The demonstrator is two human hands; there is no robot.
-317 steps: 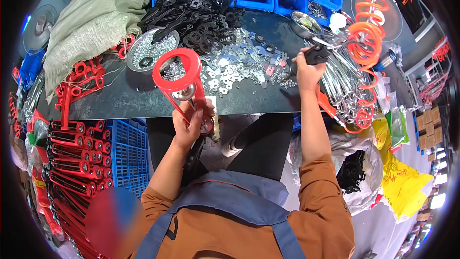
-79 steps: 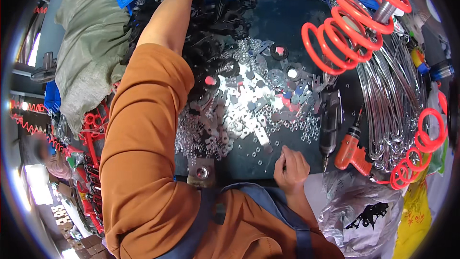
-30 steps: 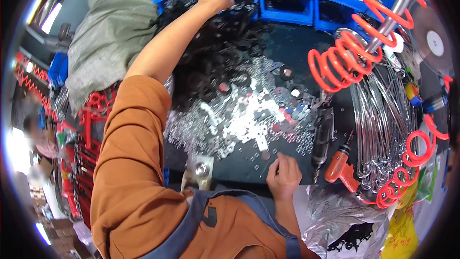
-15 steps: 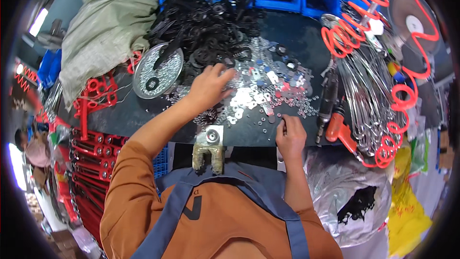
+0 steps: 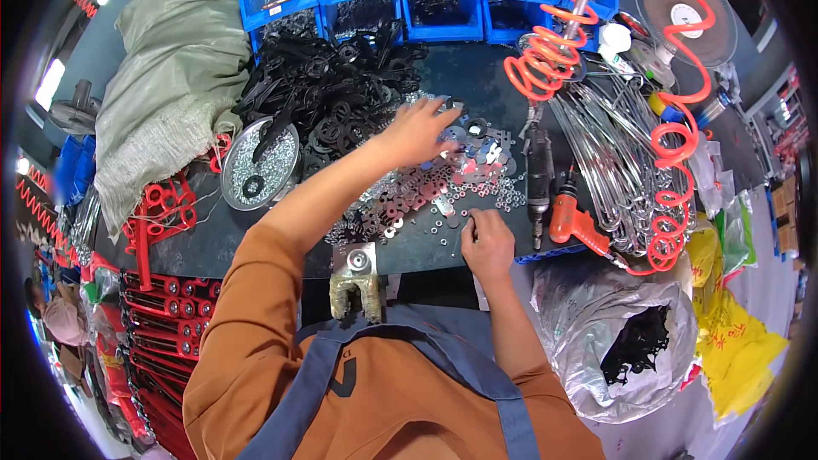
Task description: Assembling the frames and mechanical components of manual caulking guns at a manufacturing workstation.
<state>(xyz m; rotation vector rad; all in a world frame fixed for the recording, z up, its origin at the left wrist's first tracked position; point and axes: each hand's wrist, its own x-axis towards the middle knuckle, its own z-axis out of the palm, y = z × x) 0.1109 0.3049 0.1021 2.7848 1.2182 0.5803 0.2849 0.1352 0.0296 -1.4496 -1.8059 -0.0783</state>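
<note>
A person in brown sleeves (image 5: 256, 298) and a blue-grey apron (image 5: 447, 324) works at a dark, scuffed workbench (image 5: 490, 68). At the centre of the frame the left hand (image 5: 422, 132) reaches over a loose pile of small flat metal plates (image 5: 417, 192), its fingers spread; I cannot tell whether the fingertips touch the parts. The right hand (image 5: 489, 243), just right of centre, curls near the bench's front edge, below a scatter of tiny silver nuts (image 5: 509, 194); whether it pinches anything is hidden.

Tangled black plastic parts (image 5: 324, 94) lie heaped at upper left of centre, beside a round silver metal dish (image 5: 228, 187) of small shiny pieces. Right of centre, a black straight power tool (image 5: 538, 170) and an orange-red pistol-shaped driver (image 5: 573, 220) lie near bundled silver metal rods (image 5: 605, 179). Blue plastic bins (image 5: 443, 32) line the top.
</note>
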